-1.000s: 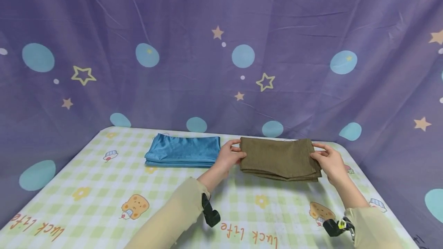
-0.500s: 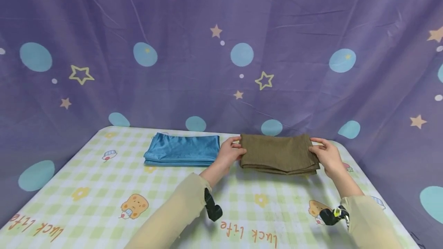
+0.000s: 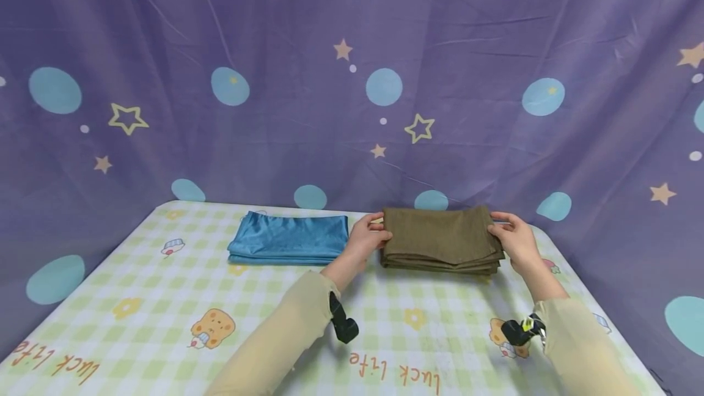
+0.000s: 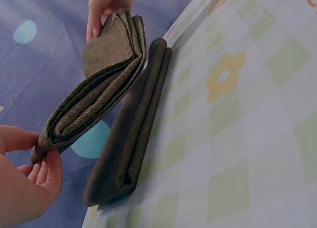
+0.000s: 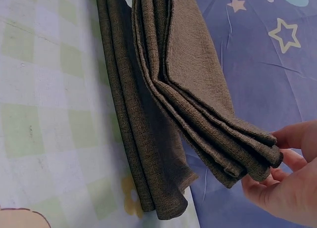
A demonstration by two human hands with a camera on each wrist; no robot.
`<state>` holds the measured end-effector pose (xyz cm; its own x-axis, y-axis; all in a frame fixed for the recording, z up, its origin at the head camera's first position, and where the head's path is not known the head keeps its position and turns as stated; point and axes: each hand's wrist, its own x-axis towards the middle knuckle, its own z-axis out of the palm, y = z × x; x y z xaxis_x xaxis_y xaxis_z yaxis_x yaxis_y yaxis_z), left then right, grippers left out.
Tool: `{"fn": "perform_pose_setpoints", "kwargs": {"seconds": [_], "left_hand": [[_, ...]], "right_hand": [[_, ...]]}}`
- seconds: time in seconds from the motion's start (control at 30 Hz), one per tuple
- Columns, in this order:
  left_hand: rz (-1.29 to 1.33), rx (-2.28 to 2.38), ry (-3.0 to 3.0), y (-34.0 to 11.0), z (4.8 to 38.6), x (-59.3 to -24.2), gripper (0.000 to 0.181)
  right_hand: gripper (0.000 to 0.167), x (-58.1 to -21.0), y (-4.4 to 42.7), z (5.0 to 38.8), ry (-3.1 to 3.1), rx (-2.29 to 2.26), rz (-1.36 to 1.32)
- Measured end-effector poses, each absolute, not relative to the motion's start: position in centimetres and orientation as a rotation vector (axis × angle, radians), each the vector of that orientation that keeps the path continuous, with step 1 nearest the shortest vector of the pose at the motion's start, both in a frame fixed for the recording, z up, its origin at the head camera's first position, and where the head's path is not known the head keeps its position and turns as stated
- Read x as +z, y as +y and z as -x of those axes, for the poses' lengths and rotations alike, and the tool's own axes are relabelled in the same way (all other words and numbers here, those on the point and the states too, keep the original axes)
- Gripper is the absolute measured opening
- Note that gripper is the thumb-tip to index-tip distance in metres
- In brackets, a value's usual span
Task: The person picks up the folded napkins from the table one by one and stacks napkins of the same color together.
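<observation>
A folded brown cloth (image 3: 437, 234) is held by its two ends at the back right of the table. My left hand (image 3: 360, 243) pinches its left end between thumb and fingers, and my right hand (image 3: 517, 242) pinches the right end. Both wrist views show a second folded brown cloth (image 4: 131, 144) lying on the table beneath, with a gap between the two at the held ends. In the right wrist view the held cloth (image 5: 198, 65) shows several layers and sags in the middle. A folded shiny blue cloth (image 3: 291, 238) lies left of my left hand.
A green-and-white checked tablecloth (image 3: 275, 310) with printed bears and flowers covers the table. Behind it hangs a purple curtain (image 3: 308, 139) with stars and dots, close to the table's back edge.
Both hands have carried the brown cloth away from me, toward the back edge, with the right hand shifting slightly left. The blue cloth stays where it was.
</observation>
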<state>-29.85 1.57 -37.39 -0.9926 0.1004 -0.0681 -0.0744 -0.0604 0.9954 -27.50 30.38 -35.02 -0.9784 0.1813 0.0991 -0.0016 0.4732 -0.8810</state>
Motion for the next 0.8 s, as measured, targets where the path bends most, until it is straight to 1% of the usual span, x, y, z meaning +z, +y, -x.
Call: {"fn": "perform_pose_setpoints", "kwargs": {"seconds": [0.47, 0.8], "left_hand": [[0.007, 2.231, 2.078, 1.8, 31.5, -38.1, 0.052], [0.048, 2.167, 2.127, 1.9, 32.0, -38.5, 0.050]], "right_hand": [[0.042, -35.4, 30.3, 29.3, -2.509, 1.524, 0.165], [0.042, -35.9, 30.2, 29.8, -2.573, 1.497, 0.211]]}}
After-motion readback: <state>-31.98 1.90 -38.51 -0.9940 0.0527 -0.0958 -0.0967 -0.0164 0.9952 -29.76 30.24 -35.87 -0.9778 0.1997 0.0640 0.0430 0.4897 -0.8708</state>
